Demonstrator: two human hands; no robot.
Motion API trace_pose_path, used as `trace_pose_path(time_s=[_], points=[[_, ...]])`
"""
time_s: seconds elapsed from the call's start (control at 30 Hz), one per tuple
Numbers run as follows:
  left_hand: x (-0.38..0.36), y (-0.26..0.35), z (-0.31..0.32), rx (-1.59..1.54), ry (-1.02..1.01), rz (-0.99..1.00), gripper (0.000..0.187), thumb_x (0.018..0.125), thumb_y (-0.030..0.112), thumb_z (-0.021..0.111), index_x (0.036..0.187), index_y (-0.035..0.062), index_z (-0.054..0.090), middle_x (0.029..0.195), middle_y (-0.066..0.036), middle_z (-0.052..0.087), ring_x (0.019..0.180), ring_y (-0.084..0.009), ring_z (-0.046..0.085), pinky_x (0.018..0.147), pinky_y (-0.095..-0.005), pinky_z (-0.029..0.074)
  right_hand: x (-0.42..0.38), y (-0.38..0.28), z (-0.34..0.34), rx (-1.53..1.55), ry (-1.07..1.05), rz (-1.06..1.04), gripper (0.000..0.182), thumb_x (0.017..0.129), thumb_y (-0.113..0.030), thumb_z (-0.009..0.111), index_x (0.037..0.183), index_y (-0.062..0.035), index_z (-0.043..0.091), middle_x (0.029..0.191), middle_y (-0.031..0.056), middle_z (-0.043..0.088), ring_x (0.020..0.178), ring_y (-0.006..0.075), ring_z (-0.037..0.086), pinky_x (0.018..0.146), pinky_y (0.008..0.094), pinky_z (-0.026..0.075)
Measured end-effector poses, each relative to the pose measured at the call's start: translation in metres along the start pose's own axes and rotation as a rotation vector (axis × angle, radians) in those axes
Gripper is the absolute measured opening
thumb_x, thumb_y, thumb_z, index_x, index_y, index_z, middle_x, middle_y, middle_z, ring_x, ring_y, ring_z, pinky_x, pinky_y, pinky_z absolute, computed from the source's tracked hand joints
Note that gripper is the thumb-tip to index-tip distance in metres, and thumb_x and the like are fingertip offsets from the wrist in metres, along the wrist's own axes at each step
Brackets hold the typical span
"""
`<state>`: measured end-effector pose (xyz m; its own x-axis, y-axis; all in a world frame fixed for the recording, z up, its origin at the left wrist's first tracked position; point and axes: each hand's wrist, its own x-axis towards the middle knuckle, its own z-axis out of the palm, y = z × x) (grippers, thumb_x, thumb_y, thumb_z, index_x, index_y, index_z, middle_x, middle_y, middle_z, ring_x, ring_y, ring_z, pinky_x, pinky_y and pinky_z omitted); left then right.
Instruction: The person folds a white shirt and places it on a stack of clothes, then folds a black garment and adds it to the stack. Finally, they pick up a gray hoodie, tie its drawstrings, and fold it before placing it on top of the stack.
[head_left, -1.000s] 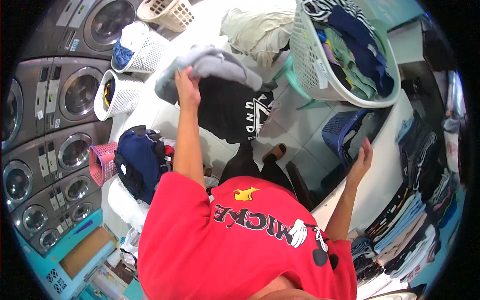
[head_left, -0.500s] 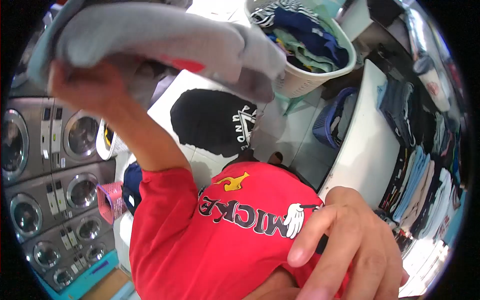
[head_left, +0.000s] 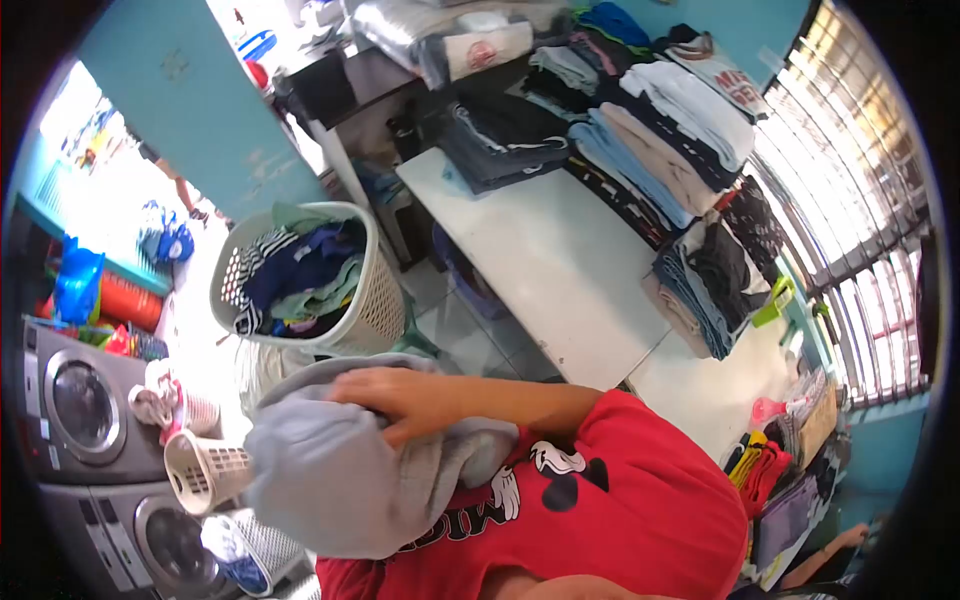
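Gray garment (head_left: 330, 480) — 1 piece, bunched, held up before the red shirt (head_left: 640, 480). Right hand (head_left: 392, 398): laid across the gray garment, fingers bent against its folds; whether they grip it cannot be told. Left hand: out of sight, state undetermined. Just beyond: 1 large white basket (head_left: 380, 318), heaped with clothes, a navy piece (head_left: 300, 265) uppermost. To the right: white desk (head_left: 540, 270) — bearing folded garments (head_left: 640, 160) in rows. At far left: gray front-loading machines (head_left: 85, 405).
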<state>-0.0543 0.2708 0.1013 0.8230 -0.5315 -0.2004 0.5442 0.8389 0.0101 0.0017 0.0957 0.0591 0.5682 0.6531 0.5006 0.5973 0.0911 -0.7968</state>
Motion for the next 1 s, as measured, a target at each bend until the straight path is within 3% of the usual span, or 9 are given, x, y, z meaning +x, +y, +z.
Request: trace_pose_path(time_s=[0.17,0.23,0.27,0.37,0.5,0.6,0.73,0.93,1.0], points=[[0.025,-0.004,-0.067,-0.511,0.203,-0.034,0.036,0.085,0.025,0.046,0.111,0.0010,0.046,0.111,-0.016,0.050,0.098,-0.0306,0.052,0.084,-0.0375,0.044,-0.065,-0.006,-0.015,0.097,0.136,0.338,0.053,0.060,-0.014,0.061,0.110,-0.0058,0.045,0.093,0.0136,0.053,0.088,0.0240,0.051,0.077,0.0327,0.040],[0.033,0.016,-0.109,0.814,0.294,0.190,0.061,0.071,0.035,0.058,0.118,0.0015,0.038,0.113,-0.013,0.049,0.104,-0.0244,0.048,0.090,-0.0322,0.039,-0.091,-0.005,-0.014,0.151,0.217,0.453,0.055,0.059,-0.015,0.063,0.110,-0.0073,0.046,0.087,0.0113,0.054,0.082,0.0211,0.052,0.073,0.0317,0.041],[0.047,-0.006,-0.062,0.714,-0.286,0.221,0.047,0.079,0.035,0.044,0.112,0.0017,0.044,0.110,-0.013,0.050,0.103,-0.0261,0.048,0.093,-0.0374,0.035,-0.102,-0.004,-0.013,0.188,0.266,0.508,0.056,0.059,-0.017,0.064,0.111,-0.0076,0.046,0.086,0.0104,0.054,0.081,0.0197,0.052,0.072,0.0311,0.041],[0.061,-0.012,-0.032,0.826,-0.160,0.196,0.056,0.067,0.029,0.059,0.110,-0.0002,0.037,0.104,-0.011,0.051,0.095,-0.0211,0.051,0.086,-0.0340,0.040,-0.126,0.003,-0.004,0.220,0.445,0.669,0.059,0.061,-0.023,0.067,0.112,-0.0061,0.045,0.087,0.0093,0.054,0.080,0.0168,0.050,0.071,0.0298,0.040],[0.093,0.010,-0.024,0.918,-0.045,0.287,0.032,0.072,0.015,0.057,0.098,0.0070,0.041,0.091,-0.010,0.054,0.086,-0.0203,0.054,0.076,-0.0322,0.044,-0.141,0.005,-0.016,0.071,0.629,0.909,0.056,0.068,-0.027,0.068,0.113,-0.0021,0.044,0.083,0.0016,0.053,0.077,0.0097,0.048,0.071,0.0242,0.040],[0.125,0.032,-0.035,1.050,0.114,0.347,0.020,0.077,0.012,0.054,0.095,0.0084,0.045,0.086,-0.005,0.054,0.080,-0.0135,0.055,0.071,-0.0297,0.046,-0.124,0.003,-0.041,-0.289,0.716,0.869,0.036,0.073,-0.029,0.065,0.095,-0.0031,0.055,0.074,0.0026,0.055,0.072,0.0087,0.048,0.067,0.0247,0.041],[0.156,0.055,-0.064,1.343,-0.026,0.459,0.014,0.081,0.011,0.052,0.094,0.0076,0.049,0.079,0.002,0.046,0.077,-0.0065,0.042,0.073,-0.0185,0.033,-0.098,0.002,-0.074,-0.317,0.934,0.772,0.026,0.074,-0.025,0.065,0.087,-0.0030,0.059,0.065,-0.0010,0.053,0.062,0.0062,0.046,0.056,0.0228,0.040],[0.176,0.060,-0.060,1.662,-0.188,0.528,0.013,0.084,0.012,0.051,0.093,0.0046,0.050,0.083,0.002,0.049,0.080,-0.0057,0.042,0.074,-0.0182,0.033,-0.069,-0.004,-0.101,-0.209,1.075,0.541,0.013,0.078,-0.019,0.062,0.083,-0.0070,0.060,0.068,-0.0055,0.051,0.066,0.0032,0.046,0.059,0.0197,0.038],[0.182,0.066,-0.062,1.626,-0.194,0.516,0.013,0.084,0.013,0.051,0.094,0.0043,0.050,0.084,0.002,0.049,0.081,-0.0056,0.043,0.075,-0.0183,0.033,-0.060,-0.004,-0.101,0.061,1.109,0.456,0.011,0.079,-0.019,0.061,0.080,-0.0083,0.060,0.070,-0.0065,0.052,0.067,0.0021,0.045,0.061,0.0187,0.037]])
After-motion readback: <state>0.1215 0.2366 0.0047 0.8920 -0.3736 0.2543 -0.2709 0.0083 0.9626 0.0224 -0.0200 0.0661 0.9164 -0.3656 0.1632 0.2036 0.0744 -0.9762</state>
